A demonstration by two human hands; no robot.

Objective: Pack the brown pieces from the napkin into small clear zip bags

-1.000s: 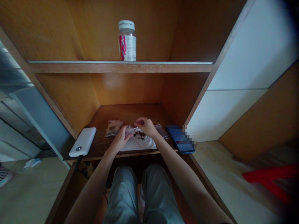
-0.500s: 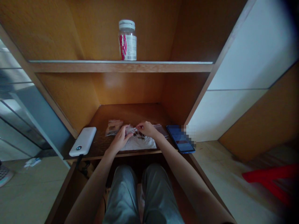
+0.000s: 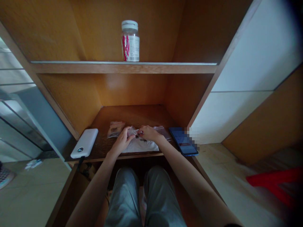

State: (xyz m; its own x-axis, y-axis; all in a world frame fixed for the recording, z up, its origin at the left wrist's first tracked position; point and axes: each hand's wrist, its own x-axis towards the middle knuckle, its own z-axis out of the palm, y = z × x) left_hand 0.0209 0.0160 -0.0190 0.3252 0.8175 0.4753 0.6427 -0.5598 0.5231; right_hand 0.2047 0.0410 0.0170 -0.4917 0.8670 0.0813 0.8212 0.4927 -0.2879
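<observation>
L→R: white power bank (image 3: 84,143) on bench (image 3: 132,115), black cable off its near end. Small zip bag (image 3: 115,129) lies flat, brownish contents, can't ID. Left hand (image 3: 121,142) nearly closed, pinching clear baggie (image 3: 133,131). Right hand (image 3: 149,133) also pinching, fingertips (image 3: 141,132) at baggie's right end; exact grip hidden. Dark bits (image 3: 143,141) on white paper (image 3: 142,146) just below hands, too small to ID. Clear bag (image 3: 163,130) sticks out past right hand. Phone (image 3: 183,141) at bench's right edge, partly pixelated.
</observation>
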